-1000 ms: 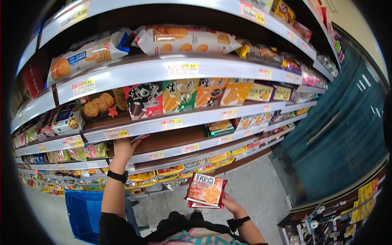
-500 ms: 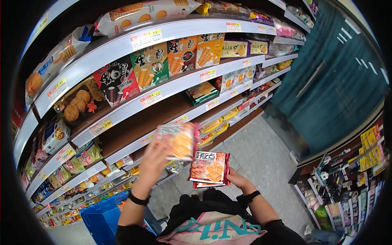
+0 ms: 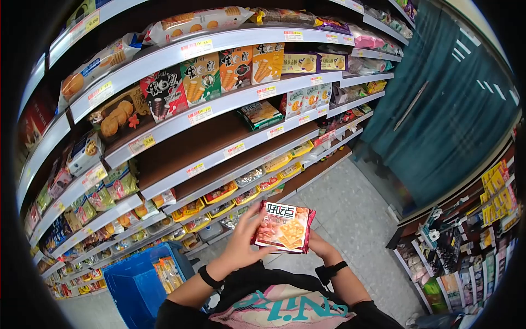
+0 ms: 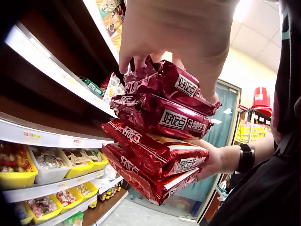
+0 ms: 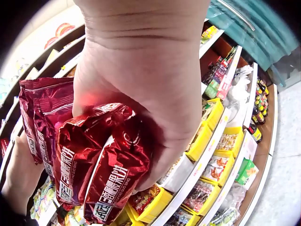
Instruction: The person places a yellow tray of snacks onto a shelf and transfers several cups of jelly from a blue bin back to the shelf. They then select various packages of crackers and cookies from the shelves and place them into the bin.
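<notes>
Several red packs of crackers are stacked in front of my body; the top pack (image 3: 285,225) shows square crackers on its front. My left hand (image 3: 241,241) grips the upper part of this stack from the left, fingers over the far edge and thumb at the near side. In the left wrist view, two darker maroon packs (image 4: 164,115) lie under that hand. Below them, my right hand (image 4: 211,162) holds brighter red packs (image 4: 155,155) from the side. From the right wrist, the right palm wraps round the ends of the red packs (image 5: 115,174).
A snack shelf (image 3: 219,159) curves along the left and front, with boxed biscuits (image 3: 200,82) above and yellow bins (image 3: 222,192) below. On the floor at lower left stands a blue basket (image 3: 123,279) holding orange packs (image 3: 167,274). A teal curtain (image 3: 427,120) hangs at right.
My left hand came out from the shelf with a pack and moved right, onto the stack in my right hand. The right hand kept its hold. The view turned, bringing the basket's contents into sight.
</notes>
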`<state>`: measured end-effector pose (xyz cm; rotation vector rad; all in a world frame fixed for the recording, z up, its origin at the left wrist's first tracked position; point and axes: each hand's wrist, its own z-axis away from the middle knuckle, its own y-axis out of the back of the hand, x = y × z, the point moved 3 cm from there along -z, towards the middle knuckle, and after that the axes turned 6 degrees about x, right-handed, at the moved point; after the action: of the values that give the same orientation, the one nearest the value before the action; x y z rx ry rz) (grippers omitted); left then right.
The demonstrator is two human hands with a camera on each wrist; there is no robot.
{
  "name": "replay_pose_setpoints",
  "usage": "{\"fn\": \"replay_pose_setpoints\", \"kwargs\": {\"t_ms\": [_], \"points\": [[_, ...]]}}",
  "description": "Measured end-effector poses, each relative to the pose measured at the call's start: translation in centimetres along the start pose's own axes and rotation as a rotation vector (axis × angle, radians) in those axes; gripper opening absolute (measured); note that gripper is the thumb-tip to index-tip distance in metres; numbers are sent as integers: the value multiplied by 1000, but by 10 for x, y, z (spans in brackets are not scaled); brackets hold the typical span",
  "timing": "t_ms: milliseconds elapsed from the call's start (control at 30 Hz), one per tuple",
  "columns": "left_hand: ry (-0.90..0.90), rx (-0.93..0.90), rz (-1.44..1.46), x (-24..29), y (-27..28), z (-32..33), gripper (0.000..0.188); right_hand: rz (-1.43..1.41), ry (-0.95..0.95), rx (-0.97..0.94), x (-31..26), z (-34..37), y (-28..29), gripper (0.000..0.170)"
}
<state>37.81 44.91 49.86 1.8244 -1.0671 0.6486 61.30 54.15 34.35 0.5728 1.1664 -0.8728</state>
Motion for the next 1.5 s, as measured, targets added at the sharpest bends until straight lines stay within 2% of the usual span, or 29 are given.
{"fn": "replay_pose_setpoints", "kwargs": {"t_ms": [33, 67, 133, 167, 200, 233, 267, 367, 467, 600, 767, 933, 1100, 1167, 1300, 1333, 1400, 1433, 1500], "points": [[11, 20, -69, -4, -5, 4, 93, -4, 8, -8, 6, 9, 3, 62], [75, 27, -28, -12, -11, 11, 92, -9, 12, -15, 12, 20, 7, 62], [436, -61, 275, -30, -37, 35, 88, -15, 5, -5, 16, 46, 10, 61], [489, -36, 388, -46, -57, 50, 87, -13, -62, 17, 15, 63, 11, 61], [551, -89, 455, -37, -70, 53, 82, -12, -126, 39, 18, 79, 13, 60], [667, -190, 555, -26, -80, 63, 78, -36, -53, 76, 23, 93, 15, 59], [782, -293, 655, -14, -89, 71, 74, -46, -63, 78, 29, 107, 16, 59], [881, -360, 695, 8, -113, 99, 65, -57, -35, 159, 34, 147, 17, 57], [922, -360, 744, 7, -132, 140, 66, -47, -10, 180, 80, 168, 21, 56], [1055, -286, 685, 6, -135, 187, 70, -115, -28, 179, 93, 190, 4, 54], [1094, -206, 628, 28, -114, 213, 75, -95, 1, 171, 91, 194, -14, 50], [1081, -19, 615, 31, -91, 234, 76, 12, 36, 156, 94, 183, -34, 46], [1097, 78, 653, 11, -58, 272, 73, -1, 19, 70, 91, 170, -81, 46], [1115, 143, 657, -3, -39, 294, 67, 126, -6, 49, 90, 163, -107, 48], [1100, 198, 743, -22, 22, 331, 61, 148, -13, -54, 88, 148, -177, 52], [1113, 261, 731, -26, 43, 340, 74, 156, -21, -56, 82, 146, -197, 52], [1086, 331, 723, -26, 91, 354, 66, 145, -102, -93, 72, 142, -239, 55], [1079, 357, 715, -44, 110, 371, 59, 140, -93, -89, 76, 136, -254, 58], [1157, 448, 658, -65, 154, 400, 63, 160, -115, -65, 81, 130, -281, 58]]}}
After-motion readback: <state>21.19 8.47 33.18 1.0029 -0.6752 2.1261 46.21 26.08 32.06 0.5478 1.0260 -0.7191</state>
